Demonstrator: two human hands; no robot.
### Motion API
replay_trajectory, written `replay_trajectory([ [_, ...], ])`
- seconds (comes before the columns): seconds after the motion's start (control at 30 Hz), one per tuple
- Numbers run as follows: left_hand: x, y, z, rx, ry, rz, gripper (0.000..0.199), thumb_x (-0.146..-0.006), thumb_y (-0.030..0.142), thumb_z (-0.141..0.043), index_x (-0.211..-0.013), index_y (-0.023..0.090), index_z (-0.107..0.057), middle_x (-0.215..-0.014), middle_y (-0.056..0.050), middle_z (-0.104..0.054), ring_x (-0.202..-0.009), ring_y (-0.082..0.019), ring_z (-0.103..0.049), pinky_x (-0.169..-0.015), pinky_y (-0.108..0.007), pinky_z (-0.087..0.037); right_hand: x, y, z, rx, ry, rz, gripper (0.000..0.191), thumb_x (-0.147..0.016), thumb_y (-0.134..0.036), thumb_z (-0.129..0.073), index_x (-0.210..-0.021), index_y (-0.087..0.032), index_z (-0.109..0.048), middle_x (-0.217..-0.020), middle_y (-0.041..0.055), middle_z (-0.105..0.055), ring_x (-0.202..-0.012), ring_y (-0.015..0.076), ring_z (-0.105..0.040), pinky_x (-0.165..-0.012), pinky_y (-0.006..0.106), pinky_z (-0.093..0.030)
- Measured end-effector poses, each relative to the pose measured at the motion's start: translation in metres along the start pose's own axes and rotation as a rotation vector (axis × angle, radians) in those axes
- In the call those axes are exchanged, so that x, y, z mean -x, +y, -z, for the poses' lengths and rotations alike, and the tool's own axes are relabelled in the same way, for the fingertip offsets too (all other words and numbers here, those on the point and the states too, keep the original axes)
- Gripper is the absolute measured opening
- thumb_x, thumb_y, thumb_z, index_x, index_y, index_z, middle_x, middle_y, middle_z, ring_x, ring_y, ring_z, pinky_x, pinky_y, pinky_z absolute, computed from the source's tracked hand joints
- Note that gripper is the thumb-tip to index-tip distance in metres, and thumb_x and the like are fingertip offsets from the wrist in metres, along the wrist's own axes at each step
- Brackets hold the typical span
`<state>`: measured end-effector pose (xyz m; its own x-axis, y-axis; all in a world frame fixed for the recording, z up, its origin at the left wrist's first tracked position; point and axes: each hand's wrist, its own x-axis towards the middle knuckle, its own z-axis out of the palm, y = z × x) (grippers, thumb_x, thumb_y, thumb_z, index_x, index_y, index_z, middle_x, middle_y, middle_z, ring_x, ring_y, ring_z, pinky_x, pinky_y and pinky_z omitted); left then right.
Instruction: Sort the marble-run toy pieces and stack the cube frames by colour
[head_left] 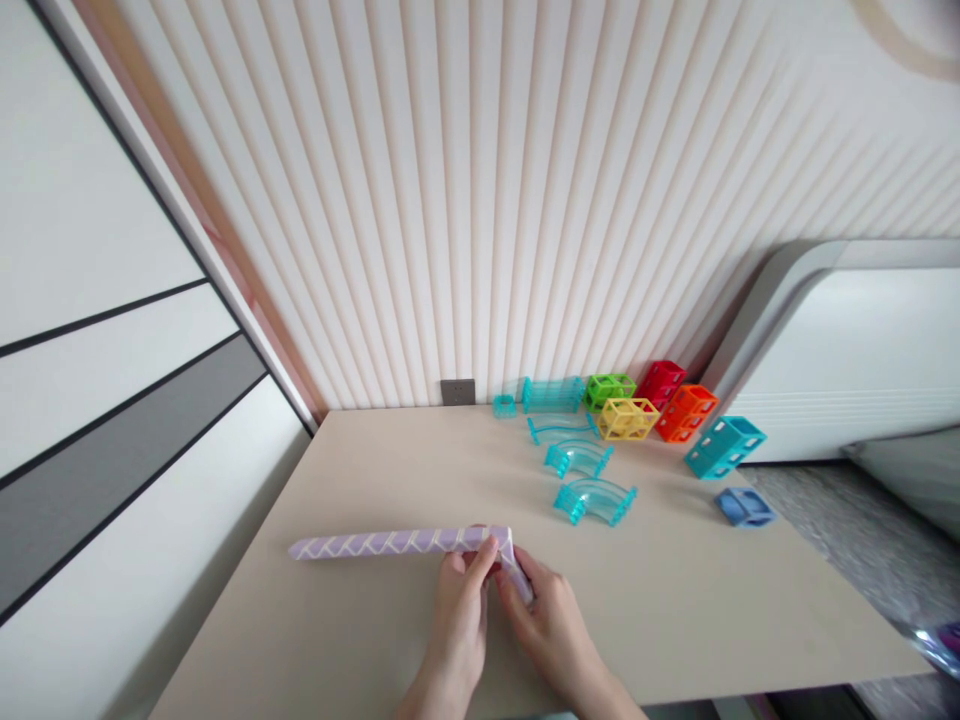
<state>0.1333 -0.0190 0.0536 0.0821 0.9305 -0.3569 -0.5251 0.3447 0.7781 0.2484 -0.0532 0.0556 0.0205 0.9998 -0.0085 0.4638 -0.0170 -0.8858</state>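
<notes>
A long lilac strip with a white zigzag pattern (375,543) lies across the front middle of the table, its pointed end to the left. At its right end it bends sharply downward into a short section. My left hand (466,600) grips the strip just left of the bend, thumb on top. My right hand (546,610) is closed around the short bent section, its fingers beside those of my left hand. The fingertips beneath the strip are partly hidden.
On the beige table (375,470), clear teal tube pieces (596,500) stand at centre right. Behind and right are green (609,391), yellow (628,418), red (660,384), orange (686,413), teal (725,447) and blue (745,507) open-frame blocks. A ribbed wall (480,200) rises behind.
</notes>
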Motion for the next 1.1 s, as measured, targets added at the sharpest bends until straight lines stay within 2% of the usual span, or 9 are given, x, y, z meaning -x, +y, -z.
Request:
replay_trajectory([
  [0.23,-0.003,-0.001,0.003,-0.052,-0.034,-0.048,0.041,-0.068,0.043,-0.087,-0.095,0.015,-0.075,-0.091,-0.007,-0.074,-0.089,-0.022,-0.067,-0.081,-0.029,-0.051,0.005,-0.002,0.001,0.034,0.021,-0.048,0.042,-0.096,-0.055,-0.047,-0.083,-0.018,-0.063,-0.064,0.0014,-0.058,-0.056,0.0152,-0.049,-0.056,0.026,-0.032],
  [0.37,-0.003,0.006,0.006,-0.065,-0.126,-0.076,0.036,-0.07,0.042,-0.086,-0.089,0.014,-0.073,-0.083,-0.005,-0.072,-0.079,-0.018,-0.065,-0.074,-0.027,-0.049,0.006,-0.005,0.009,-0.411,-0.096,-0.193,0.051,-0.088,-0.065,-0.054,-0.081,-0.016,-0.063,-0.053,-0.0059,-0.042,-0.05,0.0101,-0.036,-0.05,0.023,-0.027],
  [0.5,0.001,0.015,0.012,-0.067,-0.25,-0.063,0.034,-0.075,0.04,-0.083,-0.093,0.014,-0.069,-0.084,-0.005,-0.073,-0.06,-0.013,-0.06,-0.065,-0.028,-0.048,0.005,0.002,0.019,-0.988,-0.319,-0.378,0.042,-0.081,-0.056,-0.064,-0.081,-0.014,-0.065,-0.043,-0.0128,-0.028,-0.039,0.0057,-0.021,-0.044,0.021,-0.028],
  [0.6,0.006,0.019,0.016,-0.077,-0.237,-0.061,0.038,-0.075,0.038,-0.084,-0.1,0.016,-0.066,-0.093,-0.007,-0.075,-0.057,-0.013,-0.062,-0.07,-0.033,-0.052,0.003,0.01,0.02,-1.18,-0.513,-0.394,0.035,-0.081,-0.048,-0.063,-0.079,-0.014,-0.067,-0.038,-0.0146,-0.025,-0.034,0.0048,-0.014,-0.038,0.02,-0.029],
  [0.67,0.007,0.02,0.017,-0.1,-0.181,-0.067,0.041,-0.072,0.038,-0.086,-0.1,0.017,-0.065,-0.094,-0.008,-0.076,-0.062,-0.017,-0.066,-0.074,-0.035,-0.054,0.001,0.014,0.015,-1.206,-0.559,-0.423,0.035,-0.081,-0.05,-0.062,-0.082,-0.015,-0.066,-0.037,-0.0158,-0.021,-0.032,0.0048,-0.009,-0.034,0.019,-0.026],
  [0.77,0.004,0.019,0.016,-0.134,-0.061,-0.092,0.044,-0.063,0.039,-0.091,-0.094,0.015,-0.069,-0.09,-0.009,-0.077,-0.079,-0.023,-0.072,-0.079,-0.035,-0.055,0.001,0.015,0.005,-1.031,-0.35,-0.418,0.045,-0.083,-0.059,-0.061,-0.097,-0.017,-0.063,-0.039,-0.0155,-0.027,-0.032,0.0052,-0.015,-0.034,0.018,-0.025],
  [0.9,-0.005,0.013,0.016,-0.145,0.071,-0.146,0.047,-0.058,0.041,-0.092,-0.09,0.014,-0.072,-0.088,-0.009,-0.077,-0.088,-0.027,-0.072,-0.083,-0.035,-0.056,0.002,0.015,0.0,-0.443,0.018,-0.142,0.054,-0.087,-0.062,-0.061,-0.121,-0.02,-0.057,-0.055,-0.0069,-0.053,-0.043,0.01,-0.045,-0.045,0.02,-0.035],
  [1.03,-0.008,0.007,0.017,-0.219,0.066,-0.159,0.045,-0.062,0.044,-0.089,-0.092,0.015,-0.072,-0.09,-0.011,-0.077,-0.091,-0.028,-0.072,-0.083,-0.035,-0.055,0.004,0.016,0.006,0.079,0.078,0.058,0.02,-0.09,-0.036,-0.062,-0.108,-0.026,-0.064,-0.095,0.0028,-0.068,-0.074,0.0167,-0.065,-0.066,0.024,-0.046],
  [1.1,-0.008,0.005,0.017,-0.263,0.028,-0.163,0.046,-0.062,0.045,-0.089,-0.092,0.014,-0.072,-0.091,-0.012,-0.077,-0.091,-0.029,-0.072,-0.082,-0.035,-0.055,0.006,0.016,0.01,0.227,0.084,0.086,0.012,-0.093,-0.028,-0.055,-0.1,-0.025,-0.065,-0.102,0.0044,-0.067,-0.078,0.0174,-0.067,-0.069,0.024,-0.046],
])
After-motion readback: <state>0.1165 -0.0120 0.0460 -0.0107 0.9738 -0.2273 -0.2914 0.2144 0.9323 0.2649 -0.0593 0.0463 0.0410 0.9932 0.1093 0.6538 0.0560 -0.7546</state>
